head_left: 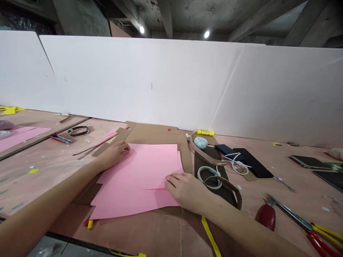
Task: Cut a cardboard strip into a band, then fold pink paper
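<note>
With the pink paper sheets (139, 167) as the clock's centre and twelve pointing away, a yellow strip (210, 235) lies nearest, between four and five, passing under the right forearm; a backward pull could drag it. Between seven and eight, a small red-and-yellow item (90, 224) shows at the sheets' near corner; if it reaches underneath, the paper may not lie flat. Just past three, scissors (296, 216) lie beside a red-handled tool (265, 216), where an outward elbow sweep might knock them.

The right hand (184, 187) rests on the sheets' edge at three, fingers bent; the left hand (115, 153) curls at the edge between ten and eleven. I cannot tell whether either pinches paper. Because the sheets overlap unevenly on brown cardboard (152, 134), unequal pressure might slide one across another. The slit-like line near the right fingertips, if a cut, could tear further when tugged.

At two, a speckled ball (200, 142) could roll if bumped; beyond it lies a yellow glue stick (205, 132).
</note>
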`<state>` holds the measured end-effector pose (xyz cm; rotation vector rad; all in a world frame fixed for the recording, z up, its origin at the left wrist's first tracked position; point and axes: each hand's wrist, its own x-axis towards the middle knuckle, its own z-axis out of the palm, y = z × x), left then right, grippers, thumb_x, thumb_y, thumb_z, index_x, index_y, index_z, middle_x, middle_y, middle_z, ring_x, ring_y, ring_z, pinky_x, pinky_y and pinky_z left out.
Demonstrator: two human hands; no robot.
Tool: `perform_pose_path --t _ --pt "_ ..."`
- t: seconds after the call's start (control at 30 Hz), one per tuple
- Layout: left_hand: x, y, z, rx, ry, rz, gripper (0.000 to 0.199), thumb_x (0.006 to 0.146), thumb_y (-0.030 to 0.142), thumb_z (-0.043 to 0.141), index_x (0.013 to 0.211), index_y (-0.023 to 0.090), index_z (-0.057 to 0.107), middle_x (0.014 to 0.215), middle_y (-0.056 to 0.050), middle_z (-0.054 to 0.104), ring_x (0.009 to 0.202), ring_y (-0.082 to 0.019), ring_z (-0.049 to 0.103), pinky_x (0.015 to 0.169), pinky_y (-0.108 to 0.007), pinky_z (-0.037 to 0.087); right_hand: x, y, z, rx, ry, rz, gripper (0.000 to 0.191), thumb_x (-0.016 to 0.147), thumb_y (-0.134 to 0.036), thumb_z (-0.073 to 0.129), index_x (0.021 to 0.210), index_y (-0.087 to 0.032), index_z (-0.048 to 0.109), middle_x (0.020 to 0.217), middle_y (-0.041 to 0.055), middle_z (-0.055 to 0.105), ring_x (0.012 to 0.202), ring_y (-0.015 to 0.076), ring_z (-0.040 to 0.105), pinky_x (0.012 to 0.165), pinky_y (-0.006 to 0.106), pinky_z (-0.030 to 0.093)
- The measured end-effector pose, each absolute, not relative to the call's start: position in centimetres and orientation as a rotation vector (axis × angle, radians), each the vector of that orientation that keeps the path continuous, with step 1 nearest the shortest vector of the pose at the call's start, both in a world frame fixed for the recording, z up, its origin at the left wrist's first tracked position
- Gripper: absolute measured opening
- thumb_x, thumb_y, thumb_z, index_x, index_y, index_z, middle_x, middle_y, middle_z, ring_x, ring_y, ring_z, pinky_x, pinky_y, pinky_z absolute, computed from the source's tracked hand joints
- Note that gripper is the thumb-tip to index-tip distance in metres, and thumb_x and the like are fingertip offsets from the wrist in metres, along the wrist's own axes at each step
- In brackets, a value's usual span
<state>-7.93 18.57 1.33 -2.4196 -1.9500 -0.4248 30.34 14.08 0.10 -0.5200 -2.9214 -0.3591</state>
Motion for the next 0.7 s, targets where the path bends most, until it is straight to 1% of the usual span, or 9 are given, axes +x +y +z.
perform_pose_path --t 0.13,0.27,0.3,0.37,0.4,0.47,0.5,0.6,0.7 --pt "-8.7 17.9 3.5 -2.216 -1.997 -0.497 0.035 0.103 0.04 0.069 0.129 0.017 0.067 0.133 -0.011 0.068 0.117 -0.027 0.068 0.101 -0.05 0.059 31.1 13.5 0.8 -0.533 -2.878 -0.4 0.016 0.095 -0.002 0.061 0.103 -0.013 0.069 0.096 0.0099 0.077 0.084 0.0244 0.072 0.071 0.037 0.051" --pt "-4.6 13.3 5.4 -2.271 -1.834 -0.595 0.037 0.105 0.046 0.061 0.13 0.018 0.068 0.145 -0.014 0.062 0.136 -0.035 0.058 0.116 -0.061 0.046 32.7 11.1 2.0 -0.545 -2.814 -0.398 0.015 0.088 -0.003 0.068 0.096 -0.016 0.067 0.084 0.0049 0.072 0.074 0.0232 0.067 0.065 0.037 0.047" --pt "-2.7 11.6 5.5 -2.361 -1.763 -0.598 0.039 0.106 0.05 0.057 0.132 0.023 0.068 0.146 -0.013 0.063 0.135 -0.034 0.059 0.117 -0.057 0.046 33.1 10.3 2.1 -0.553 -2.8 -0.392 0.015 0.087 -0.005 0.069 0.095 -0.017 0.067 0.084 0.0043 0.072 0.073 0.0229 0.066 0.065 0.037 0.046" --pt "1.7 7.8 5.1 -2.605 -1.6 -0.542 0.041 0.101 0.054 0.063 0.139 0.037 0.066 0.146 -0.005 0.068 0.133 -0.029 0.064 0.111 -0.042 0.053 33.5 8.6 2.1 -0.576 -2.77 -0.384 0.014 0.086 -0.008 0.072 0.095 -0.017 0.067 0.084 0.004 0.072 0.073 0.0226 0.065 0.067 0.037 0.047" --pt "4.0 6.0 4.7 -2.693 -1.525 -0.526 0.05 0.096 0.054 0.07 0.143 0.04 0.064 0.145 -0.002 0.07 0.132 -0.028 0.066 0.109 -0.037 0.055 33.6 7.9 2.0 -0.585 -2.743 -0.374 0.013 0.087 -0.009 0.073 0.095 -0.018 0.067 0.085 0.004 0.073 0.073 0.0224 0.065 0.068 0.038 0.047" --pt "8.2 3.1 3.5 -2.854 -1.395 -0.592 0.066 0.086 0.035 0.08 0.148 0.036 0.06 0.139 -0.005 0.074 0.125 -0.029 0.071 0.108 -0.04 0.057 33.7 6.5 1.6 -0.582 -2.649 -0.337 0.008 0.09 -0.013 0.072 0.094 -0.018 0.067 0.085 0.004 0.074 0.072 0.0223 0.065 0.068 0.038 0.048" --pt "9.9 2.1 2.8 -2.897 -1.388 -0.693 0.067 0.083 0.023 0.076 0.147 0.035 0.061 0.137 -0.005 0.076 0.12 -0.03 0.074 0.105 -0.042 0.059 33.7 5.8 1.4 -0.579 -2.589 -0.304 0.006 0.092 -0.014 0.07 0.092 -0.019 0.067 0.083 0.0035 0.074 0.07 0.0221 0.064 0.066 0.038 0.048" --pt "12.5 0.9 1.0 -2.834 -1.402 -1.15 0.048 0.087 0.012 0.061 0.125 0.037 0.074 0.112 -0.002 0.084 0.094 -0.025 0.081 0.082 -0.036 0.064 34.7 4.2 1.0 -0.53 -2.383 -0.177 0.01 0.097 -0.012 0.063 0.099 -0.019 0.068 0.084 0.004 0.078 0.072 0.0225 0.068 0.072 0.038 0.053" --pt "12.4 0.7 0.5 -2.626 -1.576 -1.417 0.027 0.098 0.019 0.057 0.109 0.034 0.078 0.101 -0.001 0.085 0.088 -0.021 0.082 0.077 -0.029 0.065 37.1 2.9 0.6 -0.565 -2.169 -0.048 0.029 0.096 -0.014 0.067 0.125 -0.021 0.068 0.11 0.0098 0.082 0.105 0.0294 0.075 0.097 0.042 0.058"
